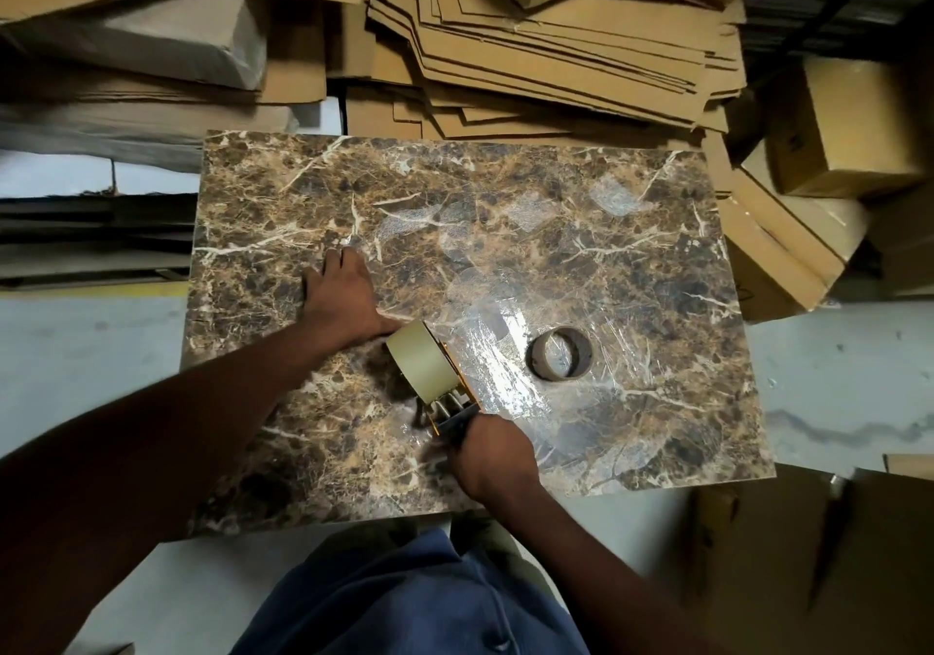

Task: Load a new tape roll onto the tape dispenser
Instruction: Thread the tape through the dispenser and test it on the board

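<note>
Tape roll [422, 369] on tape dispenser [450, 409], right hand [493, 457] gripping handle

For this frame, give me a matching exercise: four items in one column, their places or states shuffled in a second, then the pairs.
Items:
1. left hand
2. right hand
3. tape roll
4. empty cardboard core

Places or states:
A. lying alone on the marble-patterned board, right of the dispenser
B. gripping the tape dispenser at its handle
C. flat on the board, fingers spread
D. mounted on the dispenser, standing on edge

Pairs: 1-C, 2-B, 3-D, 4-A
</note>
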